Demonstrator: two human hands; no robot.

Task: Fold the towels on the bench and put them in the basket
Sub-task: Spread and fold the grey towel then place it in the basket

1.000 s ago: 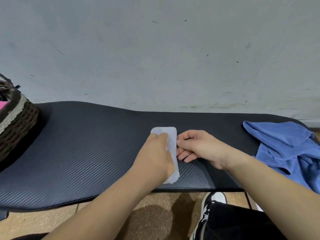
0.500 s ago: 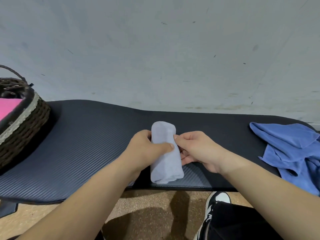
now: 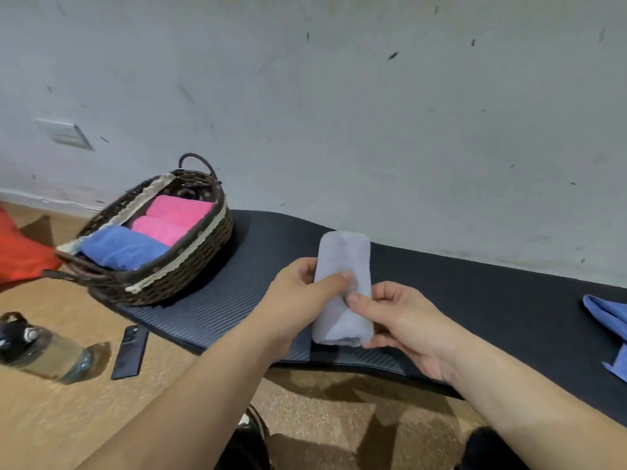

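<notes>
The left hand [image 3: 298, 293] curls round the rolled pale towel [image 3: 342, 252], thumb across its front, while the right hand [image 3: 397, 320] pinches the roll's lower side, holding it over the front edge of the dark surface [image 3: 475, 300]. Only these two grips seem to keep the roll closed, so freeing one hand on the way could let the loose end spring open. The basket [image 3: 190, 262] at the left already holds pink towels [image 3: 176, 212] and a blue roll [image 3: 122, 247], so pushing into tight room might crumple the roll.
</notes>
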